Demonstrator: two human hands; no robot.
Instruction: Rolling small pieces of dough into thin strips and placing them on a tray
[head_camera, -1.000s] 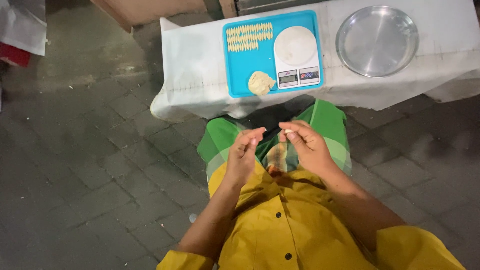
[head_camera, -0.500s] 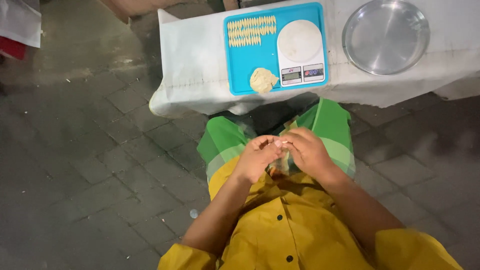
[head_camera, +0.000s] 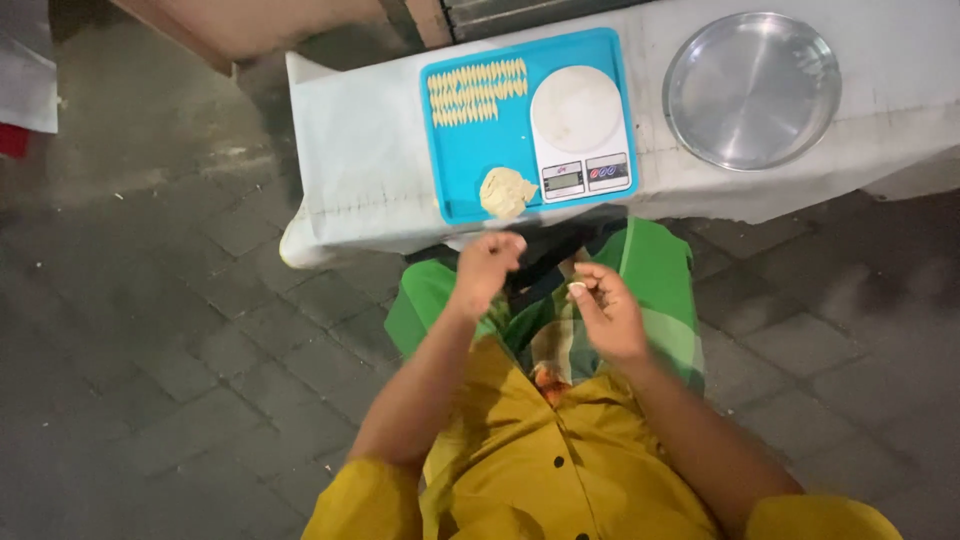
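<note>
I sit at a low table covered with white cloth (head_camera: 370, 160). My left hand (head_camera: 487, 266) is curled into a loose fist just below the table's front edge, near a lump of pale dough (head_camera: 506, 191) on a blue tray (head_camera: 462, 150). My right hand (head_camera: 606, 312) hovers over my lap with a tiny bit of dough (head_camera: 577, 288) at its fingertips. On the tray lie several rows of small shaped dough pieces (head_camera: 477, 90) and a white kitchen scale (head_camera: 579, 125).
A round metal pan (head_camera: 752, 88) stands on the table to the right of the tray. Grey paving stones (head_camera: 170, 380) surround the table. A brown box edge (head_camera: 250, 25) shows at the top left.
My hands were pressed together over my lap; they have now come apart, the left one rising toward the tray, the right staying low with a bit of dough.
</note>
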